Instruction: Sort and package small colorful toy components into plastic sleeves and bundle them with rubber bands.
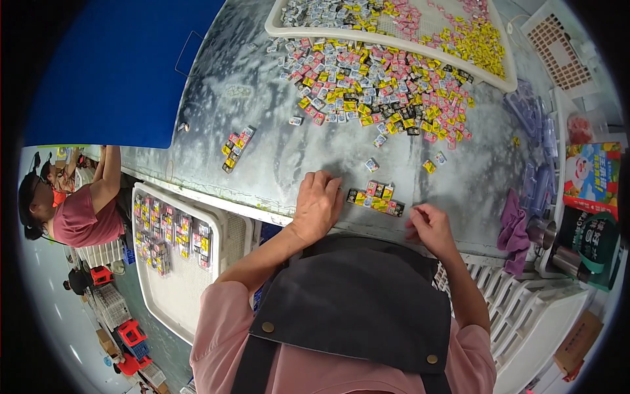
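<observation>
A short block of small packets (375, 199), black, yellow and pink, sits near the table's front edge between my hands. My left hand (318, 202) rests palm down just left of it, fingers bent and slightly apart; no packet shows in it. To the block's right, my right hand (431, 228) is closed, thumb and fingers curled together; what they hold, if anything, is hidden. Farther left on the table lies another joined row of packets (237, 148). A single whitish packet (371, 164) lies just beyond the near block.
A wide heap of loose packets (367, 82) covers the far middle, below a white tray (387, 41) of more. Left of me stands a white tray (177, 289) with finished-looking blocks. A purple cloth (514, 230) and metal cup (542, 231) are at right. Another person (85, 213) works at left.
</observation>
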{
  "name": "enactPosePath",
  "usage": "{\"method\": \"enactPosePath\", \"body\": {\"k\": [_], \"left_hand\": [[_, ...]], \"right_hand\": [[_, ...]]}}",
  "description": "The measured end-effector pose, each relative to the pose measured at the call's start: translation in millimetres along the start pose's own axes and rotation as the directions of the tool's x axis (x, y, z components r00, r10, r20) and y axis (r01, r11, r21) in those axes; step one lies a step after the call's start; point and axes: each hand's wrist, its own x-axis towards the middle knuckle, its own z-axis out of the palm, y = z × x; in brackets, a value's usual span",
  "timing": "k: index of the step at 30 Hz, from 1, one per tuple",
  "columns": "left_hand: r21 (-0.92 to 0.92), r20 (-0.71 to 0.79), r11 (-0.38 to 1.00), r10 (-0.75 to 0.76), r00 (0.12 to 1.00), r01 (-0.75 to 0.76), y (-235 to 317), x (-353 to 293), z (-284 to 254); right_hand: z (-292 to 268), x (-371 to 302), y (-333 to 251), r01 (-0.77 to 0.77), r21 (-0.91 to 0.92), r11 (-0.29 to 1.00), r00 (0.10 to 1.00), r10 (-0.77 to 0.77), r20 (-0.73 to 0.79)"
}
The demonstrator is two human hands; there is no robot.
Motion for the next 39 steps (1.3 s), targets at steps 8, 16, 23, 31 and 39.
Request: {"method": "enactPosePath", "body": {"k": [8,16,23,31,39], "left_hand": [[-0.081,0.097,0.992,-0.085,0.992,0.093,-4.3,2.7,13.7],[-0.179,0.055,0.968,0.191,0.980,-0.179,19.7,30.0,32.3],[-0.189,0.003,0.961,0.205,0.979,-0.201,30.7,38.4,47.4],[-0.166,0.103,0.973,0.177,0.979,-0.159,32.0,39.3,46.6],[-0.155,0.062,0.962,0.238,0.969,-0.226,33.1,35.8,47.7]], "right_hand": [[16.1,4.2,-9.3,-0.140,0.075,0.987,0.990,0.141,-0.016],[13.5,8.4,-7.9,-0.045,-0.004,0.999,0.999,0.045,-0.007],[10.7,12.5,-7.3,-0.039,-0.019,0.999,0.999,0.040,0.018],[14.6,13.8,6.4,0.014,0.002,1.000,1.000,-0.014,-0.027],[19.1,9.8,4.2,0.011,0.058,0.998,0.997,-0.007,-0.072]]}}
